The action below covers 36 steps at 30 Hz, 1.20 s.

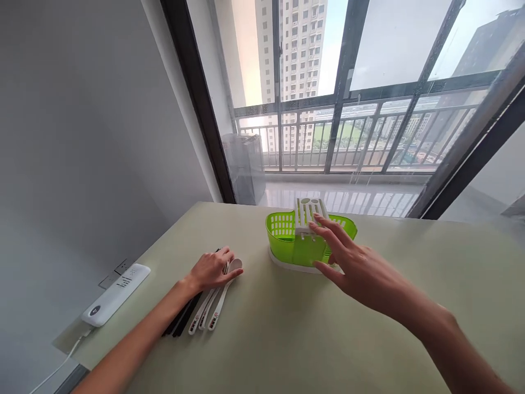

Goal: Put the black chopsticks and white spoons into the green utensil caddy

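My left hand (211,271) lies over a bundle of white spoons (219,312) and black chopsticks (186,317) on the table, its fingers curled around the spoons' upper ends. One spoon's bowl shows beside my thumb; the other bowls are largely hidden. My right hand (348,262) is open, fingers stretched and apart, at the front of a green plastic cutlery basket (283,249) with a white base. Its fingertips overlap a white slotted rack (305,210) that sits across the basket's top; whether they touch it I cannot tell.
A white power strip (117,295) with a cable lies along the table's left edge by the grey wall (102,137). Behind the pale green table (266,339) stands a glass sliding door with dark frames (200,93), and a balcony railing (369,131) lies beyond it.
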Each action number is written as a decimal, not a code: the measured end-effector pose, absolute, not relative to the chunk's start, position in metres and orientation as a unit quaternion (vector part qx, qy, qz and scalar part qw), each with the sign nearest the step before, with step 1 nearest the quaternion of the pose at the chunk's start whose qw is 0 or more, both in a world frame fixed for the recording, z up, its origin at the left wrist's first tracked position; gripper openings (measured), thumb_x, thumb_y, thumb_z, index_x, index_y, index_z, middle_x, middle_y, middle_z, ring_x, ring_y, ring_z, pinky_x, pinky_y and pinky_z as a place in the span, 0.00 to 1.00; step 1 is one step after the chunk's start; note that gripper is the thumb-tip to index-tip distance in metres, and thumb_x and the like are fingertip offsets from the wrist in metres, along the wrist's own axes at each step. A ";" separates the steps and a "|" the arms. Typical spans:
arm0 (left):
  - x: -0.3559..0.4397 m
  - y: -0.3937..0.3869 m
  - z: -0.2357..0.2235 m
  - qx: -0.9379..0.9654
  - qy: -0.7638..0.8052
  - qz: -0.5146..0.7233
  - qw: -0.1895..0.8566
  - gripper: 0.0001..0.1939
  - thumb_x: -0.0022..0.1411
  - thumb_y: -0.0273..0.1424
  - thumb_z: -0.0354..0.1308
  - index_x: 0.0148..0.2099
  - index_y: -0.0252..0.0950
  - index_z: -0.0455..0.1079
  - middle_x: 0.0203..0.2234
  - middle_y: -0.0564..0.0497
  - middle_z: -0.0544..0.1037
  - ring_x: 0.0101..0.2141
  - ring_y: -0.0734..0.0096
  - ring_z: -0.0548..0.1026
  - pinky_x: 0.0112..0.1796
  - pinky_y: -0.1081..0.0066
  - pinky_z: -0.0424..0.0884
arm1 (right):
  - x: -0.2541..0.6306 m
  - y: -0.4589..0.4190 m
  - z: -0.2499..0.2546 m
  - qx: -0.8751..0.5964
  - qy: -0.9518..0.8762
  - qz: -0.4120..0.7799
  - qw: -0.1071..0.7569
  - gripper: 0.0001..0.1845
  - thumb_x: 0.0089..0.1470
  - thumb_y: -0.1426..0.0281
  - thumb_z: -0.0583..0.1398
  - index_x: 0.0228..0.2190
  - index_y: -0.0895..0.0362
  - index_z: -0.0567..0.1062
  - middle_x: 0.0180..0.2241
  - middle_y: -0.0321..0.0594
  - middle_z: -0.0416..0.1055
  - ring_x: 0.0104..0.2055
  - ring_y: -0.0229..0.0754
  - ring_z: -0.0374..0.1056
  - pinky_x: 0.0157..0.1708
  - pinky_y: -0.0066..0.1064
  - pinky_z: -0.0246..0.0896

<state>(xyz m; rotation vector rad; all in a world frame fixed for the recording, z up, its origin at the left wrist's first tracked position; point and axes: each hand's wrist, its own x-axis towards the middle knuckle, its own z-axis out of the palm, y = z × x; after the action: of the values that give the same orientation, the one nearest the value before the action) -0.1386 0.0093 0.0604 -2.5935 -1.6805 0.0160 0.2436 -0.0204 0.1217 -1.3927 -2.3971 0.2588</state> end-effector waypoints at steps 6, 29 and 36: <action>-0.143 0.000 0.101 -0.812 -0.582 -0.035 -0.002 0.29 0.69 0.58 0.43 0.52 0.43 0.70 0.51 0.47 0.76 0.31 0.65 0.78 0.36 0.64 0.71 | 0.259 -0.021 0.123 -0.450 -0.858 0.132 0.207 0.35 0.67 0.62 0.54 0.70 0.45 0.48 0.75 0.44 0.38 0.47 0.51 0.79 0.46 0.47 0.77; 0.088 0.012 0.149 -0.884 -0.431 -0.151 0.102 0.30 0.71 0.45 0.50 0.70 0.39 0.57 0.69 0.41 0.62 0.69 0.51 0.56 0.66 0.47 0.56 | 0.310 -0.070 0.177 -0.399 -0.871 0.080 0.275 0.18 0.69 0.62 0.54 0.56 0.45 0.73 0.45 0.35 0.82 0.41 0.46 0.79 0.41 0.42 0.74; 0.035 0.046 0.150 -0.874 -0.444 -0.143 0.137 0.27 0.67 0.39 0.54 0.66 0.39 0.62 0.67 0.44 0.67 0.67 0.54 0.62 0.63 0.53 0.64 | 0.319 -0.068 0.173 -0.419 -0.859 0.091 0.279 0.20 0.68 0.58 0.53 0.54 0.48 0.75 0.45 0.39 0.82 0.42 0.47 0.80 0.40 0.40 0.75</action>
<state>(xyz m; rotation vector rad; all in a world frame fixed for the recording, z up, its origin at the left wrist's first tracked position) 0.0347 0.0464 0.1504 -2.5283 -1.2849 -0.4149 0.3186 -0.0685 0.1732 -1.1233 -2.3058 0.2449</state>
